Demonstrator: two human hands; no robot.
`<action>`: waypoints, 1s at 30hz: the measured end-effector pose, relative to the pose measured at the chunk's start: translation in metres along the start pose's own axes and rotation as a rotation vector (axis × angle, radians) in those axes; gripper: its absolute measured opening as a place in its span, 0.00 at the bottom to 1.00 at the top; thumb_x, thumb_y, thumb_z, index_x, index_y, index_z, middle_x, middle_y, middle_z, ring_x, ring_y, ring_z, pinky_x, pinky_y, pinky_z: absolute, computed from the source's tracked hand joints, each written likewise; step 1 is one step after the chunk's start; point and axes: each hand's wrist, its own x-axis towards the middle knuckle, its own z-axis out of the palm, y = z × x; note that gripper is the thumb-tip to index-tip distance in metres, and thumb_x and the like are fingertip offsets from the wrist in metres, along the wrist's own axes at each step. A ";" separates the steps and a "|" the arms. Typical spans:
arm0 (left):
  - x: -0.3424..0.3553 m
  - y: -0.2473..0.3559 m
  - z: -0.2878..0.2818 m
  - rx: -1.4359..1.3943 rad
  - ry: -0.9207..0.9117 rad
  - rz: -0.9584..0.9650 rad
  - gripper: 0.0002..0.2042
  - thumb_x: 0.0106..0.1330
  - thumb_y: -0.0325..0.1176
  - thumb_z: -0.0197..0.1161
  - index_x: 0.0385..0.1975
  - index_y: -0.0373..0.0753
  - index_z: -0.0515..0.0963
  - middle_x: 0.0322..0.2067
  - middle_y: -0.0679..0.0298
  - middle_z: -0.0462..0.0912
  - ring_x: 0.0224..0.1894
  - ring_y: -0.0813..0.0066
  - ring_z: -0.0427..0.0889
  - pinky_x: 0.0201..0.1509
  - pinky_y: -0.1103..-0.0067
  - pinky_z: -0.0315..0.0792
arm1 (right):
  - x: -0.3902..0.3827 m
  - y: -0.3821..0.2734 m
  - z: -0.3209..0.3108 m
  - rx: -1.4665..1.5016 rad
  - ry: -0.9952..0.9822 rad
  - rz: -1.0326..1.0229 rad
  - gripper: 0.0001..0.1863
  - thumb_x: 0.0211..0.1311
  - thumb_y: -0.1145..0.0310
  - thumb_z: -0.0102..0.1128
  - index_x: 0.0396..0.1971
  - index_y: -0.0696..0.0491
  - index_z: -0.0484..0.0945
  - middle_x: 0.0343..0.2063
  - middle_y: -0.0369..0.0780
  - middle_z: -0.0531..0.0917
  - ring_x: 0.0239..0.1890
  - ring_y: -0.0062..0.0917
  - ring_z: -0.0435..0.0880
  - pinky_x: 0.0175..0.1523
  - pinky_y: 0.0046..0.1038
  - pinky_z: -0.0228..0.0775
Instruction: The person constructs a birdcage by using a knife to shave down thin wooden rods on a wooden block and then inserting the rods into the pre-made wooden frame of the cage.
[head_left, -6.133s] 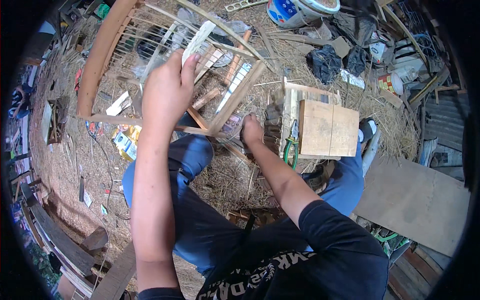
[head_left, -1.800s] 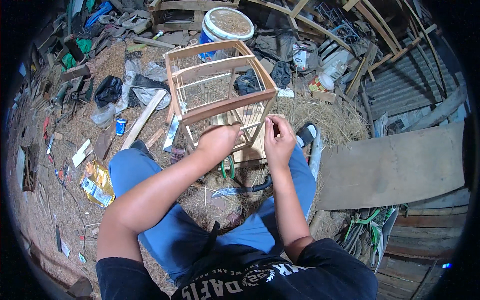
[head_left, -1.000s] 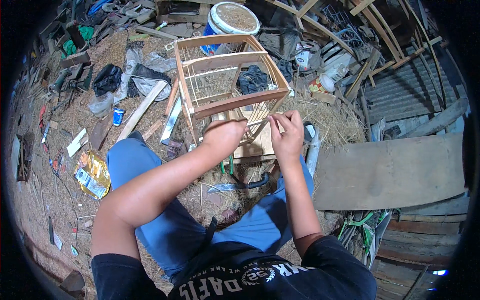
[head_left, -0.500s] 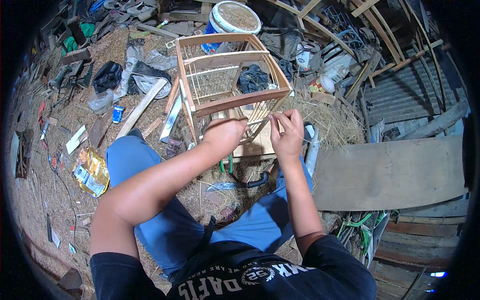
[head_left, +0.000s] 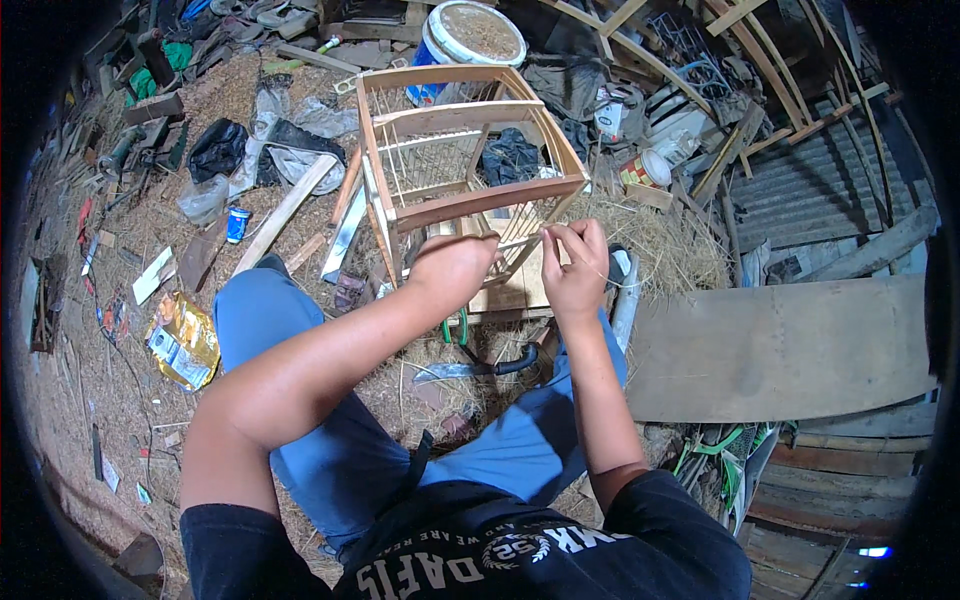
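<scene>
A wooden frame cage (head_left: 470, 205) with thin upright bars stands between my knees on a pale wooden board (head_left: 510, 292). My left hand (head_left: 455, 268) is closed at the cage's near side, its fingertips pinched beneath the front rail. Just right of it, my right hand (head_left: 577, 262) pinches thumb against forefinger by the cage's near right corner. Whatever lies in either pinch is too fine to make out. Below the board, between my legs, lie a curved knife (head_left: 478, 368) with a dark handle and a tool with green handles (head_left: 456, 328).
A white-rimmed blue bucket (head_left: 475, 35) stands behind the cage. Wood strips (head_left: 285, 215), a blue can (head_left: 237, 225) and a gold packet (head_left: 183, 342) lie to the left. A flat brown panel (head_left: 780, 350) is at my right, with straw (head_left: 675, 245) beyond it.
Both hands keep their pinched poses at the cage. The cage and its surroundings appear shifted very slightly to the right in the picture.
</scene>
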 end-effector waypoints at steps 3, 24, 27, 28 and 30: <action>0.000 0.002 0.000 0.018 -0.007 -0.014 0.15 0.75 0.44 0.55 0.33 0.39 0.78 0.19 0.55 0.83 0.23 0.57 0.87 0.26 0.65 0.79 | -0.001 0.000 0.000 0.015 -0.007 0.023 0.05 0.54 0.76 0.70 0.31 0.58 0.84 0.29 0.44 0.75 0.34 0.40 0.78 0.40 0.38 0.68; 0.002 0.007 -0.017 -0.064 -0.181 -0.104 0.09 0.73 0.36 0.56 0.38 0.38 0.79 0.29 0.51 0.86 0.34 0.51 0.88 0.39 0.62 0.81 | -0.009 -0.006 0.012 -0.027 -0.011 0.120 0.04 0.55 0.73 0.70 0.30 0.56 0.86 0.28 0.43 0.78 0.35 0.40 0.79 0.42 0.39 0.68; 0.001 0.002 -0.006 -0.014 -0.076 -0.031 0.14 0.75 0.42 0.56 0.35 0.38 0.79 0.22 0.54 0.84 0.26 0.55 0.87 0.30 0.63 0.80 | -0.018 -0.007 0.014 -0.021 -0.032 0.148 0.04 0.57 0.73 0.68 0.32 0.56 0.85 0.29 0.43 0.78 0.35 0.40 0.79 0.42 0.39 0.68; 0.001 0.001 -0.003 -0.013 -0.075 -0.036 0.14 0.75 0.42 0.56 0.35 0.38 0.79 0.22 0.54 0.84 0.26 0.55 0.87 0.30 0.63 0.80 | -0.020 -0.007 0.015 -0.027 0.013 0.147 0.03 0.59 0.74 0.67 0.32 0.56 0.83 0.29 0.44 0.77 0.35 0.40 0.79 0.43 0.40 0.68; 0.001 0.000 0.001 -0.045 -0.050 -0.027 0.14 0.75 0.42 0.56 0.35 0.37 0.79 0.23 0.52 0.84 0.27 0.53 0.87 0.32 0.62 0.80 | -0.020 -0.012 0.012 0.044 0.045 0.213 0.02 0.64 0.76 0.63 0.33 0.57 0.80 0.32 0.43 0.78 0.37 0.39 0.80 0.46 0.38 0.70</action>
